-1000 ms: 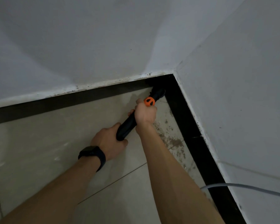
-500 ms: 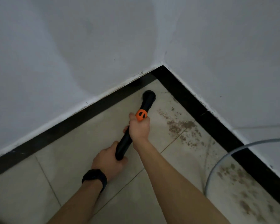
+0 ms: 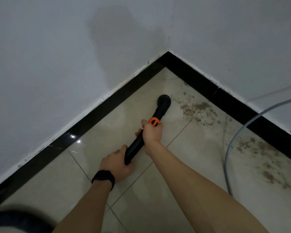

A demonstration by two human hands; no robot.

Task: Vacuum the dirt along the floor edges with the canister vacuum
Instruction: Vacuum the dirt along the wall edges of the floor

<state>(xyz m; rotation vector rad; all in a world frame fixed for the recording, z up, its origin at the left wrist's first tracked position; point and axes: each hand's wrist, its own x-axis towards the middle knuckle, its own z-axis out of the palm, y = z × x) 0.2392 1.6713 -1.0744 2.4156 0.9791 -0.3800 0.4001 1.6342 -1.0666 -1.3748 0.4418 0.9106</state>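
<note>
A: What colour is the long plastic vacuum wand [image 3: 138, 145]?
B: Black, with an orange ring collar [image 3: 154, 121] partway along.
A: And the floor?
B: There are glossy beige square floor tiles [image 3: 107, 118] with thin dark grout lines, mottled by brown speckled dirt patches [image 3: 195, 106]. A black skirting strip [image 3: 91, 116] runs under plain white painted walls [image 3: 57, 47]. The thin pale grey cable [image 3: 228, 148] crosses the tiles, and the wristband [image 3: 103, 178] is black.

the left grip [image 3: 115, 163] holds the black vacuum wand [image 3: 136, 146] at its near end, the right grip [image 3: 152, 134] just below its orange collar [image 3: 154, 121]. the round nozzle [image 3: 164, 100] rests on the tiled floor [image 3: 107, 132] near the corner, just beside brown dirt [image 3: 194, 107] along the black skirting [image 3: 200, 81].
</note>
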